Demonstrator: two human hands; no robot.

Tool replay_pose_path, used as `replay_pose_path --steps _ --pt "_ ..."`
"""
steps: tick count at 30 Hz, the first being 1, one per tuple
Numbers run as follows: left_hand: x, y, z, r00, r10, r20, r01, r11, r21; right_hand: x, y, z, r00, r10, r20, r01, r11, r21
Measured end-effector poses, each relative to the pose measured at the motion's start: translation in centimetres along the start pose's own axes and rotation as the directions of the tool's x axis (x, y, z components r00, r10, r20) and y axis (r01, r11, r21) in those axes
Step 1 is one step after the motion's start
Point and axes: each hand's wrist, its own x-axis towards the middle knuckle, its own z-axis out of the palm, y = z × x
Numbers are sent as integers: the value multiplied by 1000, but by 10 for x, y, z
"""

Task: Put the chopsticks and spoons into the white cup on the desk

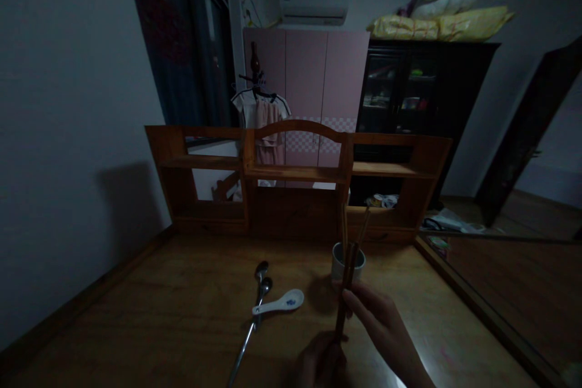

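Note:
A pair of dark brown chopsticks (347, 282) stands nearly upright in front of me. My left hand (322, 356) is closed round their lower end. Higher up, my right hand (377, 312) pinches them between thumb and fingers. Just behind them is a light-coloured cup (337, 264), with lighter wooden chopsticks (364, 227) rising from it; the dark pair hides part of the cup. Left of my hands lies a white ceramic spoon (291, 300) with a blue mark in its bowl. Its handle crosses metal spoons (266, 285) with long handles.
The wooden tabletop (182, 291) has a raised edge (482, 309) on the right. A wooden shelf unit (295, 174) spans its back. A wall (68, 133) borders the left side. Farther back stand a pink wardrobe (305, 73) and a dark cabinet (427, 91).

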Motion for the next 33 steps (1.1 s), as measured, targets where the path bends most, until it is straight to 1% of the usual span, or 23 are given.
replay_pose_path --steps 2,4,6,8,10,13,16,22,26,28,30,32,33 --pt "0 -1 1 1000 -6 -22 7 1000 25 -2 -1 1 1000 -27 -7 27 999 -42" --pt "0 0 1 997 -69 -26 69 998 -6 -4 -2 1 998 -57 2 57 994 -90" --pt "1 0 -1 991 -133 -9 132 990 -47 -5 -4 2 996 -82 19 84 988 -130" --pt "3 1 -3 988 -155 19 156 986 -58 -7 -6 2 994 -97 41 102 982 -157" --pt "5 0 -5 984 -173 48 176 982 -68 -8 -7 3 995 -90 53 97 981 -165" --pt "6 -2 -7 977 -203 61 210 968 -138 -9 -7 3 995 -58 75 69 987 -147" --pt "5 -5 -6 977 -201 75 213 952 -219 -10 -6 4 994 -43 104 57 989 -133" --pt "5 -7 -5 975 -186 122 217 916 -337 -9 -4 5 992 -53 113 66 991 -114" --pt "7 -12 -5 961 -229 153 273 863 -424 -9 -7 3 990 -26 138 43 992 -119" --pt "8 -13 -5 961 -228 156 273 860 -432 -9 -8 2 987 -26 160 47 991 -128" --pt "7 -9 -5 963 -228 147 270 860 -432 -9 -9 0 985 -46 167 71 987 -147" --pt "4 1 -5 966 -228 121 257 883 -392 -10 -9 -1 984 -66 164 93 982 -163" --pt "2 8 -4 970 -219 109 244 906 -346 -10 -10 -1 984 -71 165 99 981 -169"
